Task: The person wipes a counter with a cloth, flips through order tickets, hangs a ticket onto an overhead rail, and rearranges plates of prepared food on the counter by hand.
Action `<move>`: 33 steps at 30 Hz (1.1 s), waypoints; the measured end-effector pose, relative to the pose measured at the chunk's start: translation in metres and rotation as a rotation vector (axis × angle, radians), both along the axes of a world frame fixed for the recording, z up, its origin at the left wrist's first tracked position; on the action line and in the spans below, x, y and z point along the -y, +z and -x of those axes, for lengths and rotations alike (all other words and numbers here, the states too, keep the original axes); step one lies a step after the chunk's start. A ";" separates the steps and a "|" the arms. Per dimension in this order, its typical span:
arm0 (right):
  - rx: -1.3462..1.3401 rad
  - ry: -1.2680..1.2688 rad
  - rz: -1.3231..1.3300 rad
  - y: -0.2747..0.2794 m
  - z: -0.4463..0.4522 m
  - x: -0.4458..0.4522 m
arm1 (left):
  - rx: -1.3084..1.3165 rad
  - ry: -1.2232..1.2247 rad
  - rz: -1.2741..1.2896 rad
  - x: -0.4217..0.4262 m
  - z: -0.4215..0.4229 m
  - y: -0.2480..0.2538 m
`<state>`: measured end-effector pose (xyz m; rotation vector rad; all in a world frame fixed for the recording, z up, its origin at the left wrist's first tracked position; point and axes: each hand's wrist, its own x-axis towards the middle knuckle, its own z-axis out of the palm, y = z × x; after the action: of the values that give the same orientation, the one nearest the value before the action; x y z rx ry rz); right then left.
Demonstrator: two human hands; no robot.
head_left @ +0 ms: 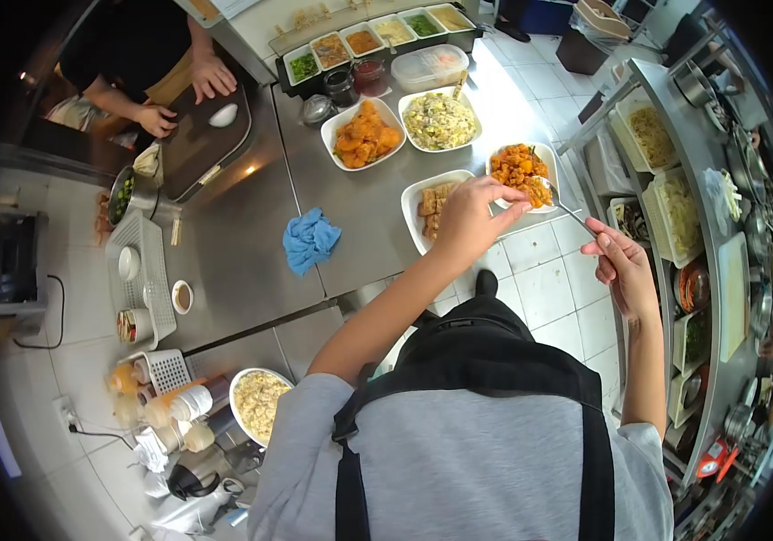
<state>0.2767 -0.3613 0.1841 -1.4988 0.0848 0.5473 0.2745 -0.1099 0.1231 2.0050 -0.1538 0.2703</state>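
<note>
My right hand (619,261) is closed around the handle of a metal spoon (572,215). The spoon's bowl end rests at the right side of a white dish (550,160) of diced orange-red food (520,171). Over the near edge of that dish, my left hand (477,216) has thumb and fingers drawn together close to the food; whatever they pinch, if anything, is too small to make out. Partly behind my left wrist stands a white dish (411,200) with browned rectangular pieces (432,206).
Fried rice (441,120) and glazed orange pieces (367,135) fill two white bowls farther back. Behind them is a topping rack (361,41). A blue cloth (311,241) lies on the steel counter. Shelving (707,162) lines the right. Another person's hands (213,76) are at the upper left.
</note>
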 end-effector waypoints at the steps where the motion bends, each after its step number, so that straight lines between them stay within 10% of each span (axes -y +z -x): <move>1: 0.001 0.011 -0.012 0.000 -0.002 0.003 | -0.002 0.026 0.034 0.005 0.002 -0.003; 24: 0.058 0.414 -0.033 -0.051 -0.106 0.053 | 0.046 0.647 0.530 0.102 0.066 -0.032; 33: 0.102 0.562 -0.041 -0.033 -0.109 0.068 | -0.118 0.552 -0.017 0.094 -0.004 -0.017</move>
<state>0.3857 -0.4293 0.1512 -1.5049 -0.4368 0.9114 0.2783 -0.2040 0.1063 2.0426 0.4811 0.4964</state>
